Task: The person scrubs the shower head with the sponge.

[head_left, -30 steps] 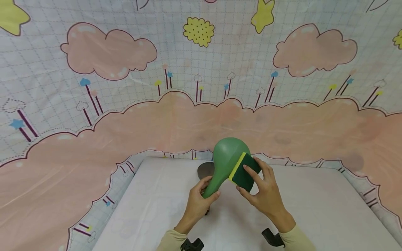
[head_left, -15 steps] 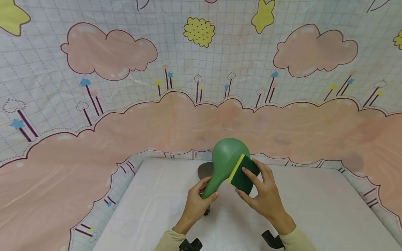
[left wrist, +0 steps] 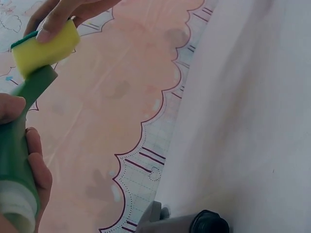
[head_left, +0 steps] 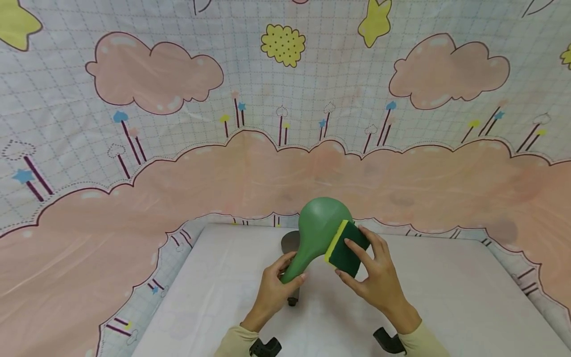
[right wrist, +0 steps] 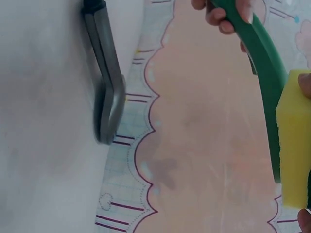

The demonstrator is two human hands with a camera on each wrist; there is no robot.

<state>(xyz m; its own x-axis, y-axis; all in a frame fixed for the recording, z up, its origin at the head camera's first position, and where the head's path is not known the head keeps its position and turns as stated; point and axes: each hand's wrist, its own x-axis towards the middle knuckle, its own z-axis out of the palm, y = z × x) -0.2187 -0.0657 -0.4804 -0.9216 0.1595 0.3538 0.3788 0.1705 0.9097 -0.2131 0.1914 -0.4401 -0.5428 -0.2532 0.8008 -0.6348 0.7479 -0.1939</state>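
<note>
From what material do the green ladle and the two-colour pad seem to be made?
The green ladle looks like moulded plastic: one even colour, smooth, with a soft sheen. The pad looks like a kitchen sponge: a yellow foam layer, matt and finely porous, joined to a dark green, rougher scouring layer. The left hand grips the ladle's handle; the right hand holds the pad against the bowl.

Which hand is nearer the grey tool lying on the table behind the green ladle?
Left. The left hand grips the green ladle by its handle, just in front of the grey tool. The right hand presses the sponge to the bowl, farther right.
</note>
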